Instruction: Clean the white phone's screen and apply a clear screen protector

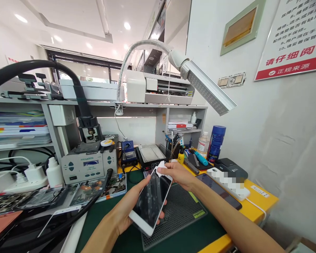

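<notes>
My left hand [130,203] is wrapped round a white-framed smartphone [153,198], thumb along its left edge and fingertips showing at the right edge. The phone is tilted, its dark, smudged and reflective screen facing up towards me. At its top end, my right hand [179,172] pinches a small white piece [161,168], paper-like or cloth-like, against the glass. I cannot tell exactly what the material is. Below the phone lies a grey perforated mat [179,207] on the green work surface [102,225].
A grey rework station [88,167] with a thick black hose stands left, beside trays of phone parts [116,186]. On the right are another phone [218,191], a white power strip [228,182] and a blue can [216,144]. A lamp [208,84] hangs overhead.
</notes>
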A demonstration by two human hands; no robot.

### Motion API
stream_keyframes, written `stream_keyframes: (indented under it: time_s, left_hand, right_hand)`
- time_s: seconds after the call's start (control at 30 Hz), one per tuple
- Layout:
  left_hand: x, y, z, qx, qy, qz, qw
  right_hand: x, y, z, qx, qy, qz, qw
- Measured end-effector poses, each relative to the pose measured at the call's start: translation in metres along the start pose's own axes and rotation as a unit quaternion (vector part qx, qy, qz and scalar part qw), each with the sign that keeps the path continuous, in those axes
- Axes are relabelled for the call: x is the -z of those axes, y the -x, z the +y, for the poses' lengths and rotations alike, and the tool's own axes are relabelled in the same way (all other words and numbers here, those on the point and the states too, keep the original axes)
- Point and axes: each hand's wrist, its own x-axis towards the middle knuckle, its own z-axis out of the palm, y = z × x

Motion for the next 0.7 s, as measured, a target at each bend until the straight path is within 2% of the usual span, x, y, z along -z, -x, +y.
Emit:
stream_keyframes:
  time_s: [0.23,0.47,0.7]
  left_hand:
    - [-0.002,0.001,-0.003,0.009,-0.020,-0.008,1.000]
    - [0.002,0.000,0.000,-0.005,0.024,-0.022,0.999]
    - [0.009,0.000,0.002,-0.031,0.013,-0.006,0.999]
  right_hand:
    - [-0.005,0.001,0.002,0.005,-0.008,0.011,1.000]
    - [0.001,0.001,-0.005,0.008,-0.013,0.007,1.000]
    - [0.005,0.000,-0.008,0.040,-0.024,0.071,0.996]
